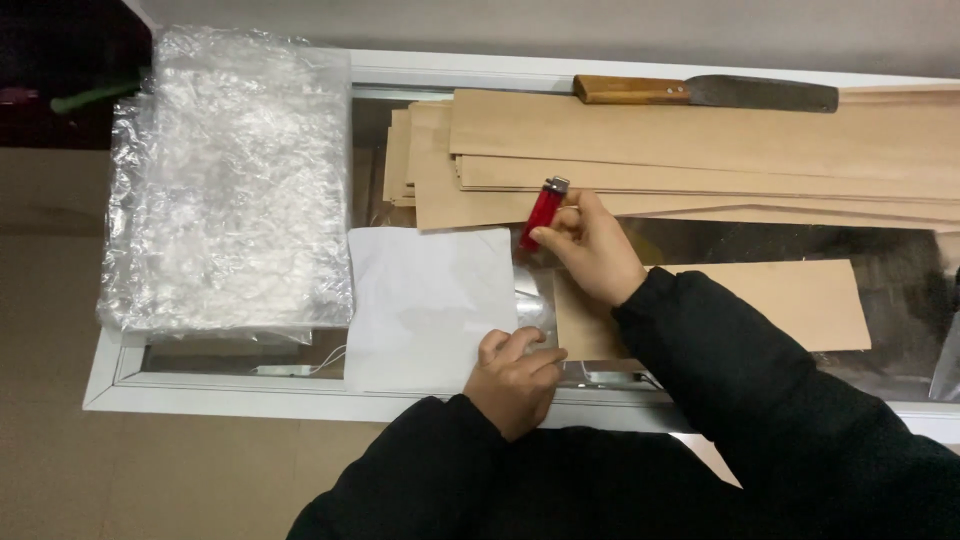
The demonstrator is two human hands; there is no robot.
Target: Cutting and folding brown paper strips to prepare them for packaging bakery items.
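So the right hand (590, 245) has a red lighter (543, 213) pinched between thumb and fingers, metal head tilted up toward 1 o'clock, sitting just off the top right corner of the white sheet (425, 300). The left hand (515, 375) is curled down at the sheet's 5 o'clock corner, fingertips pressing on a small clear plastic bag (532, 305) that pokes out between the sheet and the lighter. If it's the bag edge getting the flame, I'd say keep the left fingers well back from that edge and hold the plastic flat and taut so it doesn't curl up. Quick passes look smarter than holding the flame in place, since thin film probably shrivels fast. Also worth minding the thin wood veneer strips (700, 150) stacked at 12 to 2 o'clock and the big pack of clear bags (230, 180) over at 9 o'clock, both close enough to catch heat. A wooden-handled knife (700, 92) lies up top, out of the way.
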